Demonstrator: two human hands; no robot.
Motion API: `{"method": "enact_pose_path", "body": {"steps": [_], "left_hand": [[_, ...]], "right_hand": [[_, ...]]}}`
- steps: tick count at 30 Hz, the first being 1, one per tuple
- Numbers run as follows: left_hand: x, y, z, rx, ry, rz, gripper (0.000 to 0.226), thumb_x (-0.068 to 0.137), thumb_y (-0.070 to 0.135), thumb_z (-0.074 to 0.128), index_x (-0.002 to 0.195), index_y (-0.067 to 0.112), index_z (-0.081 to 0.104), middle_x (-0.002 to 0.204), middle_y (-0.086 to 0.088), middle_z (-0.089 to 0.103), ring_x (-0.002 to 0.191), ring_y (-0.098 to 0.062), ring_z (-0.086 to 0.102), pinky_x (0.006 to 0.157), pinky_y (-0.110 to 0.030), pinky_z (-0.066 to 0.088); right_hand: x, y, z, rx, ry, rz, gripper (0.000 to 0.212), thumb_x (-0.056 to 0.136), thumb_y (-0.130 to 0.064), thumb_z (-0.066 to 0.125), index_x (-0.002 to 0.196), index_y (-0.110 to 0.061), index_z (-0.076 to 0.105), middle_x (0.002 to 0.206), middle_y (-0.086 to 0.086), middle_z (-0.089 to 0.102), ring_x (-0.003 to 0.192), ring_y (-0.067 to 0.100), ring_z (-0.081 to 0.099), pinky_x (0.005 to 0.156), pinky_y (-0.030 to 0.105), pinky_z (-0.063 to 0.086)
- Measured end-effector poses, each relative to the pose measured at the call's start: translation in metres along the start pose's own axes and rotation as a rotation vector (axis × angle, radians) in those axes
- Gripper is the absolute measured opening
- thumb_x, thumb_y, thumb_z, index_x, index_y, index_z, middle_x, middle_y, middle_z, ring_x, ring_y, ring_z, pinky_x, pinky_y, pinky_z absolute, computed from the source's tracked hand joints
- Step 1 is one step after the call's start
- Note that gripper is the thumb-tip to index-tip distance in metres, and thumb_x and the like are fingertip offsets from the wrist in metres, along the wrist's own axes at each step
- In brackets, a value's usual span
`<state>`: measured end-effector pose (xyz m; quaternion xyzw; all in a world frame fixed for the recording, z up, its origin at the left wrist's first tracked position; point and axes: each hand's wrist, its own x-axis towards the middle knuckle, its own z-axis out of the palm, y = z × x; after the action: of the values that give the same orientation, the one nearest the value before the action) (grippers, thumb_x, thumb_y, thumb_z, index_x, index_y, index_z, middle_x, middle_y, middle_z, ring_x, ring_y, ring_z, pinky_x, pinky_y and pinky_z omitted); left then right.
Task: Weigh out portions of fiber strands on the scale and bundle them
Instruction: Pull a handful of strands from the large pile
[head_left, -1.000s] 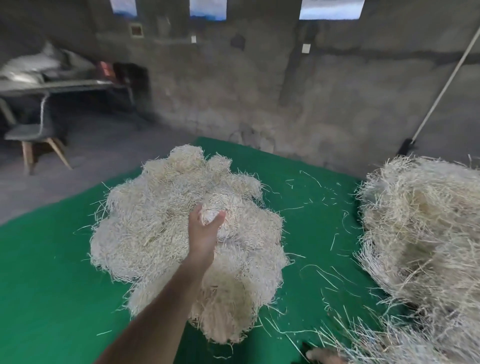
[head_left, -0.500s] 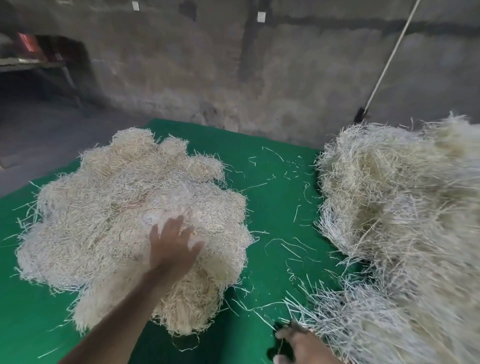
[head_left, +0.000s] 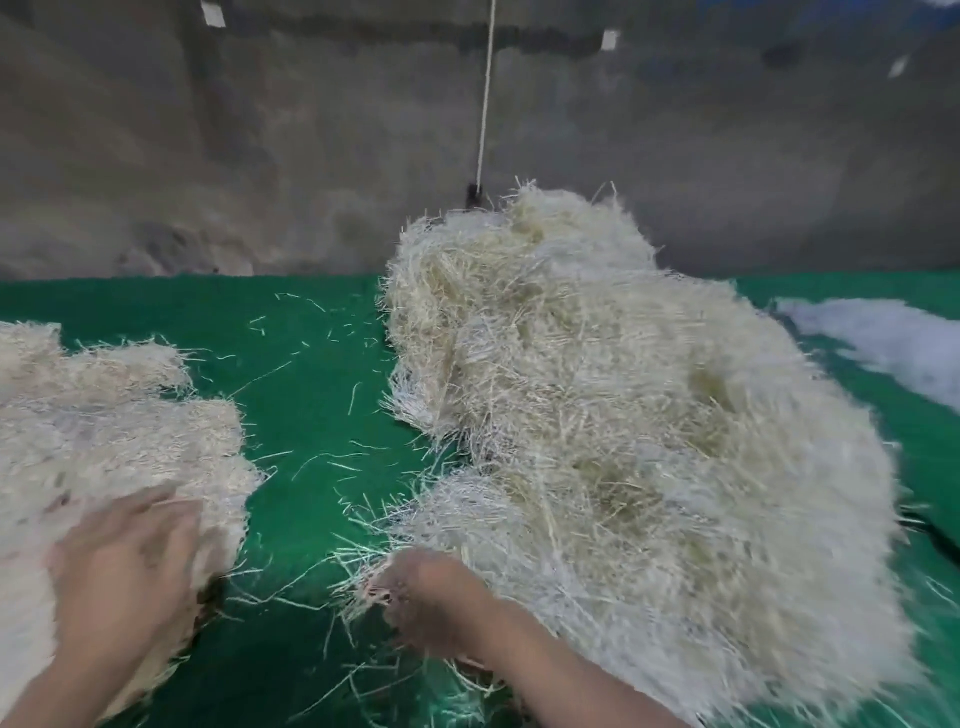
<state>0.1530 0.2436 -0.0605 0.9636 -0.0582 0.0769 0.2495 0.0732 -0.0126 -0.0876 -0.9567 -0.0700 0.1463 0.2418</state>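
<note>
The left hand (head_left: 124, 571) lies flat on the near edge of the low pile (head_left: 104, 441) of pale strands at the left, and its fingers are straight. The right hand (head_left: 431, 603) curls its fingers round a tuft (head_left: 363, 587) at the near edge of the big pile (head_left: 623, 415) on the right. Both piles sit on a green mat (head_left: 301, 415), with loose bits (head_left: 262, 378) between them. Far back, a thin pole (head_left: 485, 93) leans on the gray wall (head_left: 260, 156).

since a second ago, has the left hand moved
Yes: the left hand has drawn back from the middle of the flat pile to its near edge.
</note>
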Motion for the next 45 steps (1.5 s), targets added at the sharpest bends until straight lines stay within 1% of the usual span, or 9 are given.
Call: {"method": "enact_pose_path", "body": {"steps": [3,7,12,19,24,30,34,40,45], "left_hand": [[-0.042,0.071,0.020,-0.241,0.123,0.044,0.013,0.088,0.021,0.063,0.095,0.015,0.072,0.105,-0.007,0.068,0.081,0.004,0.058,0.076,0.008,0.034],[-0.073,0.140,0.039,-0.369,0.015,0.064,0.014,0.086,0.015,0.063,0.092,0.026,0.069,0.065,0.015,0.064,0.037,0.000,0.039,0.036,-0.014,0.030],[-0.090,0.217,0.063,-0.485,-0.039,0.105,0.021,0.086,0.023,0.063,0.079,0.043,0.061,0.079,0.009,0.068,0.038,-0.003,0.046,0.038,-0.017,0.037],[-0.096,0.302,0.093,-0.462,-0.068,0.138,0.016,0.087,0.016,0.061,0.101,0.016,0.069,0.102,0.004,0.067,0.051,0.002,0.051,0.043,-0.009,0.042],[-0.099,0.350,0.097,-0.559,-0.086,0.141,0.011,0.087,0.015,0.062,0.090,0.024,0.068,0.079,0.016,0.065,0.050,0.009,0.054,0.049,-0.012,0.044],[-0.106,0.391,0.108,-0.688,-0.143,0.096,0.017,0.087,0.013,0.062,0.079,0.027,0.067,0.083,0.008,0.070,0.083,-0.006,0.064,0.069,-0.016,0.048],[-0.094,0.413,0.104,-1.141,-0.245,-0.147,0.018,0.081,0.019,0.064,0.097,0.013,0.066,0.096,-0.007,0.068,0.085,-0.014,0.064,0.070,-0.022,0.053],[-0.051,0.424,0.088,-1.531,-0.559,-0.366,0.040,0.082,0.042,0.060,0.084,0.005,0.074,0.093,-0.020,0.071,0.092,-0.031,0.068,0.088,-0.049,0.047],[-0.034,0.416,0.088,-1.320,-0.280,-0.487,0.022,0.078,0.008,0.062,0.100,0.005,0.061,0.105,-0.022,0.064,0.089,-0.030,0.064,0.086,-0.045,0.049]], "right_hand": [[-0.028,0.028,-0.015,-0.035,0.134,-0.038,0.028,0.090,-0.014,0.048,0.117,-0.009,0.055,0.124,0.011,0.054,0.113,0.024,0.051,0.099,0.044,0.046],[-0.068,0.079,-0.044,-0.113,0.238,0.008,0.031,0.090,-0.015,0.052,0.121,-0.016,0.056,0.123,0.008,0.057,0.112,0.023,0.052,0.105,0.039,0.040],[-0.118,0.134,-0.084,0.056,0.296,0.081,0.028,0.092,-0.016,0.053,0.119,-0.016,0.061,0.125,0.004,0.059,0.115,0.018,0.054,0.105,0.036,0.041],[-0.176,0.159,-0.168,0.293,0.703,-0.051,0.028,0.089,-0.013,0.061,0.116,-0.019,0.063,0.122,-0.002,0.062,0.113,0.011,0.056,0.103,0.030,0.042],[-0.178,0.222,-0.204,-0.008,0.613,0.441,0.064,0.081,-0.029,0.068,0.137,-0.026,0.039,0.142,0.009,0.036,0.131,0.027,0.032,0.109,0.045,0.032],[-0.153,0.255,-0.182,0.524,0.608,0.554,0.077,0.086,-0.053,0.056,0.147,-0.023,0.019,0.149,0.012,0.030,0.133,0.031,0.036,0.105,0.046,0.036],[-0.137,0.227,-0.195,0.604,0.833,0.262,0.017,0.089,-0.010,0.055,0.084,-0.025,0.052,0.081,-0.006,0.054,0.060,0.005,0.049,0.052,0.021,0.044],[-0.128,0.158,-0.191,0.326,0.622,-0.279,0.023,0.086,-0.013,0.056,0.077,-0.033,0.048,0.075,-0.014,0.046,0.071,0.007,0.043,0.068,0.027,0.035],[-0.138,0.179,-0.193,0.363,0.655,-0.279,0.030,0.080,-0.033,0.063,0.101,-0.040,0.042,0.106,-0.020,0.047,0.096,0.000,0.047,0.091,0.030,0.045]]}}
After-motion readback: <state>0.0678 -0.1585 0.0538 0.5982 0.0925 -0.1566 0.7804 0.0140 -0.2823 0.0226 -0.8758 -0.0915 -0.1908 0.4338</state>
